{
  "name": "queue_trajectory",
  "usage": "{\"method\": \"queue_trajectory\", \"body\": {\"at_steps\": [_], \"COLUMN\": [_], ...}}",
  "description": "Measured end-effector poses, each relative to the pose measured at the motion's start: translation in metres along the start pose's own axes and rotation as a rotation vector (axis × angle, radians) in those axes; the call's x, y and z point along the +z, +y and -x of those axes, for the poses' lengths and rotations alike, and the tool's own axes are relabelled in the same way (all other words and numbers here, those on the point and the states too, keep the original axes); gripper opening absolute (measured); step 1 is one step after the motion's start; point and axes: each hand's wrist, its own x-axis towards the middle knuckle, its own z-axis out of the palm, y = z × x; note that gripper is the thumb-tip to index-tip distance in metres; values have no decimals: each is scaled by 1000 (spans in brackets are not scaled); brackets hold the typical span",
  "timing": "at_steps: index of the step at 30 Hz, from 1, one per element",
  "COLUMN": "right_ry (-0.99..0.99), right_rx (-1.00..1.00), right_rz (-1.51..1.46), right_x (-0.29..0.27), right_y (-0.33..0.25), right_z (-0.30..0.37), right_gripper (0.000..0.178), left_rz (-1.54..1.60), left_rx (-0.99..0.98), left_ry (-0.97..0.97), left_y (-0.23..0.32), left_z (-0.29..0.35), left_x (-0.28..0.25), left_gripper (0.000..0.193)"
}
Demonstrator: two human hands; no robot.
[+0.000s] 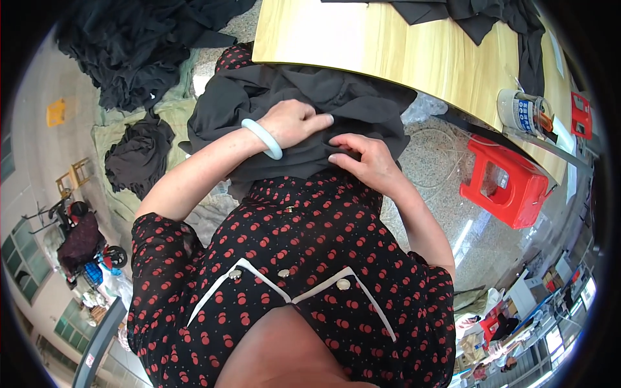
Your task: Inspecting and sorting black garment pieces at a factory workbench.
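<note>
A heap of black cloth lies across my lap in loose folds. My left hand, with a pale bangle on the wrist, presses onto the cloth, its fingers bent into the folds. Close by on the right, my right hand curls its thumb and fingers round a fold of the same cloth. The two hands nearly meet, only a small gap between their fingertips. Where exactly the left fingertips grip is partly hidden by the hand itself.
A light wood table stands ahead, with more black cloth on it and a clear tub of small tools near its edge. To the right is a red plastic stool. Black garment piles lie on the floor at left.
</note>
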Motion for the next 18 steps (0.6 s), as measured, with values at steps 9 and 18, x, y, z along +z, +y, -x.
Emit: {"method": "queue_trajectory", "body": {"at_steps": [9, 18], "right_ry": [111, 163], "right_rx": [-158, -199], "right_rz": [192, 241], "right_x": [9, 15], "right_y": [-2, 0], "right_z": [-9, -27], "right_gripper": [12, 13], "left_rz": [64, 249], "left_rx": [31, -82], "left_ry": [-2, -82], "left_y": [-4, -11], "left_z": [-2, 6], "left_x": [11, 8], "left_gripper": [27, 25]}}
